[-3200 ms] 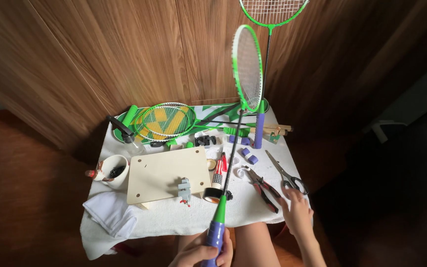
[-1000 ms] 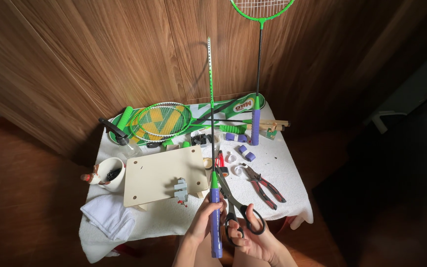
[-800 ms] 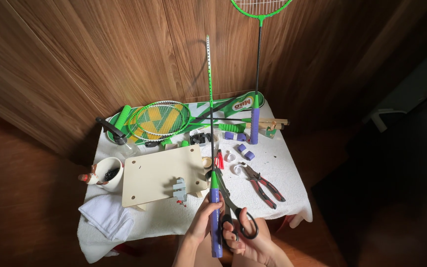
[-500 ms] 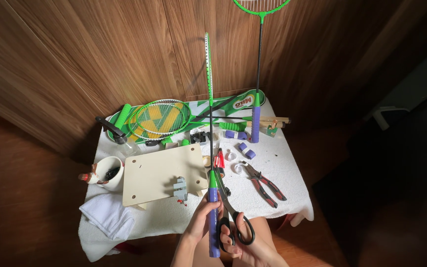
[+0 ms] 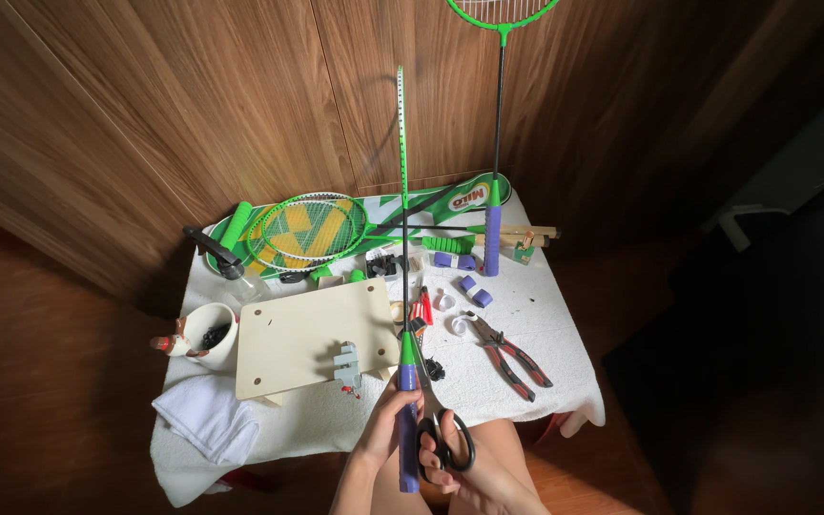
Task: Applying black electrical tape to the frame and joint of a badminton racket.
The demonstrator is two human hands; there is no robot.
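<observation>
My left hand (image 5: 380,431) grips the purple handle of a green badminton racket (image 5: 402,229), held upright and turned edge-on to the camera. My right hand (image 5: 469,477) holds black-handled scissors (image 5: 442,434), its fingers through the loops. The blades point up along the racket's handle, right beside the purple grip. Both hands are at the near edge of the small table (image 5: 545,315) with a white cloth.
On the table lie a wooden board (image 5: 307,334) with a small metal clamp, red-handled pliers (image 5: 507,348), a second racket (image 5: 307,231), purple grip rolls (image 5: 455,260), a mug (image 5: 204,334) and a folded towel (image 5: 207,420). Another racket (image 5: 498,124) leans against the wood-panelled wall.
My right hand took the scissors off the table and brought them to the racket handle. The racket turned from face-on to edge-on.
</observation>
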